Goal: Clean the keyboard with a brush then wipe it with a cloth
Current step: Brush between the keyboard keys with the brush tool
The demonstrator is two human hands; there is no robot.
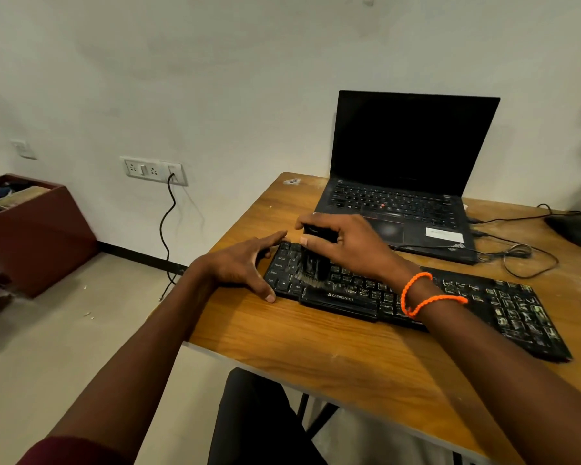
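The right hand [346,245] is gripping a black brush [313,260] from above, its bristles touching the left end of the keyboard [416,297]. The left hand [245,263] is resting with fingers spread wide, steadying the keyboard's left edge and holding nothing. An orange band [423,293] is circling the right wrist.

Beyond the right hand a laptop [406,176] is standing open with a dark screen; farther right a mouse [574,229] and loose cables [517,253] are lying. Everything is sitting on a dusty wooden table [316,347] against a white wall. Left of the left hand, a socket [153,170] with a cord and a brown box [37,229] are showing. The brush's shape is mostly hidden by the fingers; no cloth is visible.
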